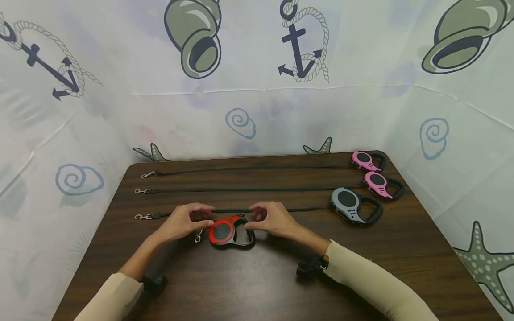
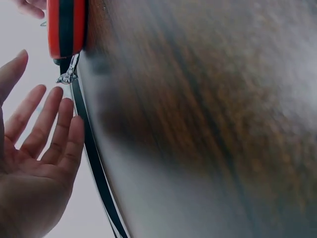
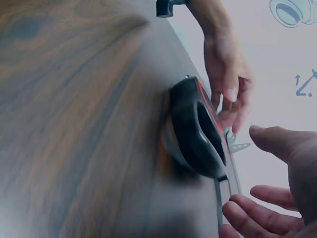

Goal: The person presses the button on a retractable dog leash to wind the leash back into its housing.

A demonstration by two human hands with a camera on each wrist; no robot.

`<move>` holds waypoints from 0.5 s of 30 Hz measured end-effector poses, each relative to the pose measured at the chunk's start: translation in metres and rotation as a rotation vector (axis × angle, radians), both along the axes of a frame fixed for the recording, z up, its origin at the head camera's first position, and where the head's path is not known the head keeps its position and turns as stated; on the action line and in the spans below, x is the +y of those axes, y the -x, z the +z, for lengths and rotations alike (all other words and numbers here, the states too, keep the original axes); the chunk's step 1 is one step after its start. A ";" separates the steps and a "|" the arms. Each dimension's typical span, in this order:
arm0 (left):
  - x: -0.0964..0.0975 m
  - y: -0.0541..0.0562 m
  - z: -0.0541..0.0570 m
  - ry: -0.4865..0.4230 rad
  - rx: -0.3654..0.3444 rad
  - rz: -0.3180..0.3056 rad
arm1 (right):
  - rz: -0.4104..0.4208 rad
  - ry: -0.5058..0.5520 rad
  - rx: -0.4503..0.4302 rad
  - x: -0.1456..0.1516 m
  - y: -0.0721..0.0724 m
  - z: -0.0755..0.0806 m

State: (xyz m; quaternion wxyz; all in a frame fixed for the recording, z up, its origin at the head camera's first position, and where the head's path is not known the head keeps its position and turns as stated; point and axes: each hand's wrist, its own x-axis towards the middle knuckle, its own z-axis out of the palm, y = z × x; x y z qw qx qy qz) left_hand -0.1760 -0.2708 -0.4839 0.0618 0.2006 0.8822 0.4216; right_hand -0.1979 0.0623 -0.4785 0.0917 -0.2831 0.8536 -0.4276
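Note:
A red and black retractable dog leash [image 1: 222,231] lies on the table between the two hands, its metal clip [image 1: 198,236] at its left. My left hand [image 1: 188,219] hovers by the leash's left end; in the left wrist view its fingers [image 2: 52,124] are spread and relaxed, apart from the clip. By the black handle [image 3: 190,129] is my right hand [image 1: 273,217], its fingers [image 3: 257,218] loosely bent with nothing gripped in the right wrist view. Behind the hands runs the black strap [image 1: 230,211] of a grey retractable leash [image 1: 348,206], partly hidden by them.
Two pink retractable leashes [image 1: 377,183] lie at the table's back right. Their straps [image 1: 249,190] stretch leftward, ending in metal clips [image 1: 142,191]. The grey leash's clip [image 1: 143,216] lies at the left. A patterned white curtain [image 1: 257,120] surrounds the brown table [image 1: 233,285].

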 end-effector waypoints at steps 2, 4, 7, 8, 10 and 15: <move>-0.001 0.000 0.000 0.008 0.039 0.012 | 0.016 0.009 0.003 0.007 0.001 0.001; -0.002 0.000 0.000 0.015 0.076 0.023 | 0.031 0.010 0.011 0.014 0.003 0.002; -0.004 0.000 0.001 0.021 0.122 0.025 | 0.054 0.004 0.032 0.026 0.005 0.001; -0.005 -0.001 0.001 0.025 0.135 0.028 | 0.061 0.001 0.037 0.030 0.006 0.002; -0.008 -0.001 0.001 0.031 0.152 0.037 | 0.073 -0.010 0.043 0.038 0.007 0.003; -0.014 -0.003 0.003 0.062 0.190 0.059 | 0.104 -0.044 0.077 0.058 0.009 0.007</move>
